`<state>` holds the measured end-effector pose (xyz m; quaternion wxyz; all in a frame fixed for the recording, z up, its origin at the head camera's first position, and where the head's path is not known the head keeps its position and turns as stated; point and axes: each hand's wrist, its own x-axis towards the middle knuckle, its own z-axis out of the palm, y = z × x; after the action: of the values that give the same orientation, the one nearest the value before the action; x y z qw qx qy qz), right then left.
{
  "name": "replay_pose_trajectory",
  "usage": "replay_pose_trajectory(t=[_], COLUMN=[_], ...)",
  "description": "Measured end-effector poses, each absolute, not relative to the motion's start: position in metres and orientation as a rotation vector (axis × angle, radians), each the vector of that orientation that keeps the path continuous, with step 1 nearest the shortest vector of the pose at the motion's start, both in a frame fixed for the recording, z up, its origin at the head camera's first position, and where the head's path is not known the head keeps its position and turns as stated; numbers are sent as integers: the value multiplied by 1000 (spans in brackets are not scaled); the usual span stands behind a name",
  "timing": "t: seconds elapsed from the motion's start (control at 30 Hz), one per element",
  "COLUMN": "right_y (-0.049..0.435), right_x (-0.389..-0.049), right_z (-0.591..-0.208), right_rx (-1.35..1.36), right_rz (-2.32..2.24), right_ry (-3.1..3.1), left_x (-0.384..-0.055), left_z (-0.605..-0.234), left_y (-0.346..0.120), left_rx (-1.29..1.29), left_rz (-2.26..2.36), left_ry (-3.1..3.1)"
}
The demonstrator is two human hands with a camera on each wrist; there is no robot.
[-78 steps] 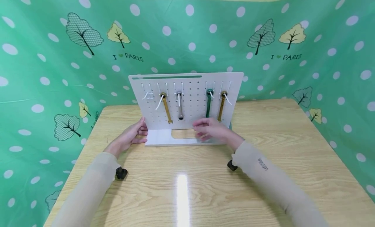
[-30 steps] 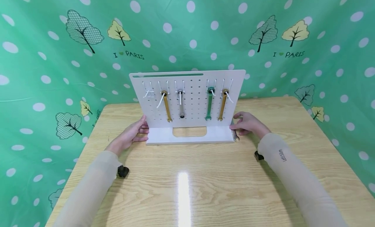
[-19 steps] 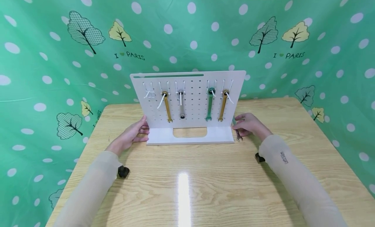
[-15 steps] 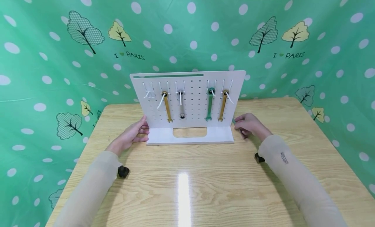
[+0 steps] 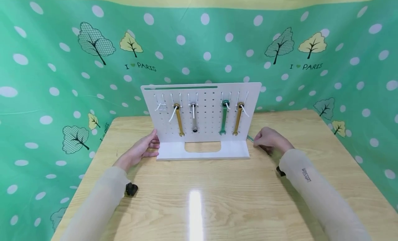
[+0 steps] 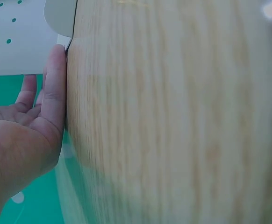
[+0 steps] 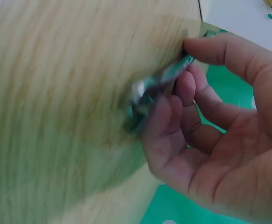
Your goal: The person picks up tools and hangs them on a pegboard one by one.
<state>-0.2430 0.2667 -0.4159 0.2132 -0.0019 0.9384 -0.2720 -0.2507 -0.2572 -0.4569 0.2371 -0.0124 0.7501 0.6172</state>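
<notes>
The white pegboard stand [image 5: 203, 130] stands upright on the wooden table. Two gold wrenches [image 5: 179, 120], a green wrench [image 5: 224, 118] and a silver wrench [image 5: 194, 120] hang on its white hooks. At the board's left edge rests my left hand [image 5: 143, 148], fingers extended; in the left wrist view the little finger touches the base corner [image 6: 63, 41]. Right of the stand, my right hand [image 5: 269, 138] pinches a shiny, green-tinted wrench [image 7: 175, 70] between thumb and fingers, close over the table. Its near end is blurred; part of it is hidden by the fingers.
One white hook [image 5: 160, 107] at the board's upper left carries no tool. The stand's base has a wide cutout [image 5: 202, 147]. Behind and beside the wooden table [image 5: 174, 192] hangs a green dotted cloth [image 5: 199, 37].
My right hand has moved from in front of the board to its right side, taken hold of a wrench there and shifted slightly rightward with it. The left hand stays put; the head view tilts up.
</notes>
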Motion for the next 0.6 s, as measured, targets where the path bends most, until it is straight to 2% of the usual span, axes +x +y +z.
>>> replay_pose_trajectory(t=[0.27, 0.6], right_y=[267, 276], right_x=[-243, -241], right_z=[-421, -420], right_rx=[1, -135], right_rz=[-738, -801], right_ry=[2569, 2576], left_x=[-249, -249], left_z=[-458, -457], left_y=[-257, -259], left_rx=[-12, -25], left_rz=[1697, 1696], left_ry=[2047, 2056])
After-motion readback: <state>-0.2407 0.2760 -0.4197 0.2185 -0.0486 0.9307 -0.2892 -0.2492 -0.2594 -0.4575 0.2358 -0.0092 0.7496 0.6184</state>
